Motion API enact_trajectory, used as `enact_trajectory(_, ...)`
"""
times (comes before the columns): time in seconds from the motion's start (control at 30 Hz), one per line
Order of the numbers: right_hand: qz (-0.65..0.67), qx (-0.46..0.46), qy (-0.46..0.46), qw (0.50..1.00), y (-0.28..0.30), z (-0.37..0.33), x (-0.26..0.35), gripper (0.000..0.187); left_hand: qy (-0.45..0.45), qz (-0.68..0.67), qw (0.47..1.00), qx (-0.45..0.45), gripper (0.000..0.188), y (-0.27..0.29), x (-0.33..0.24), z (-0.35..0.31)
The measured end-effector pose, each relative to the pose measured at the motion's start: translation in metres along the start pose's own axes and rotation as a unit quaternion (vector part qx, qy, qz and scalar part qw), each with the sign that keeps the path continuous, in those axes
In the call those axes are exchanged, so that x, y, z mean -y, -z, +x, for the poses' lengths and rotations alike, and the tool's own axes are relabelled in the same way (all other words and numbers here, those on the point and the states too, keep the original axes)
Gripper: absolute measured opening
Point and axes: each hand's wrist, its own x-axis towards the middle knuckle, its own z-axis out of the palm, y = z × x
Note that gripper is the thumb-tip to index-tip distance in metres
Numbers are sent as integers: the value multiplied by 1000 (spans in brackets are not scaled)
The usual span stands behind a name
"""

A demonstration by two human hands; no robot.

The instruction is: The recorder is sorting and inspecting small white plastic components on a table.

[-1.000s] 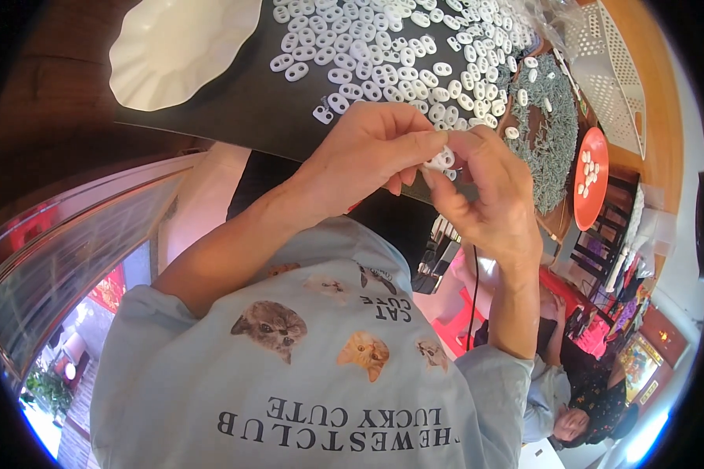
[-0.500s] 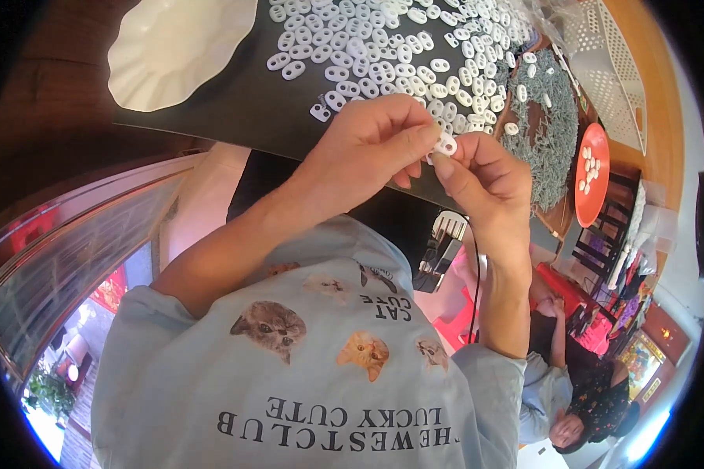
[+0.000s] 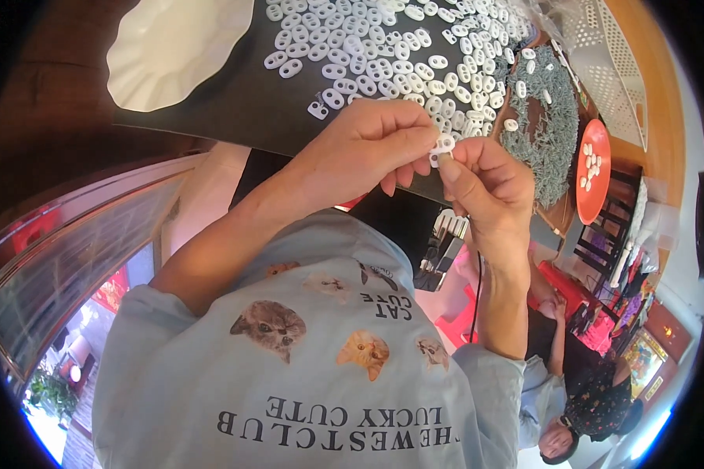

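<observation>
Close together at the near edge of the dark tabletop, my two hands pinch a small white oval two-hole cord lock point(image 3: 444, 143). My left hand point(image 3: 379, 144) has thumb and forefinger closed on its upper left side. From the lower right, my right hand point(image 3: 489, 184) grips it between thumb and fingertips. A second white bit shows just beneath it, and I cannot tell whether it is a separate part. Many similar white oval pieces point(image 3: 338, 56) lie spread over the dark tabletop point(image 3: 235, 102) just beyond my hands.
A cream scalloped dish point(image 3: 172, 55) stands at the far left. To the right lie a heap of small grey-green pieces point(image 3: 551, 141), a red plate point(image 3: 594, 195) with several white bits, and a white perforated basket point(image 3: 602, 70). Another person point(image 3: 594, 391) sits at the lower right.
The held cord lock is turned a little, so both holes and a second white bit beneath now show. My left fingers have shifted slightly; both hands stay close together.
</observation>
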Motion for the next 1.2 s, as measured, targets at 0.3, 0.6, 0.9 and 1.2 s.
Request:
enact_trajectory(0.3, 35, -16, 3, 999, -5, -5, -8, 13, -13, 19, 1000, -14, 29, 1, 4, 0)
enact_trajectory(0.6, 39, -15, 4, 999, -4, -4, -7, 13, -26, 22, 999, -9, 28, 0, 3, 1)
enact_trajectory(0.9, -212, -92, 129, 964, 23, 56, 1, 16, -21, 68, 993, -91, 26, 6, -11, 17)
enact_trajectory(1.2, -323, -15, 395, 860, 8, 63, -6, 24, 11, 1, 988, -154, 21, 9, -17, 21)
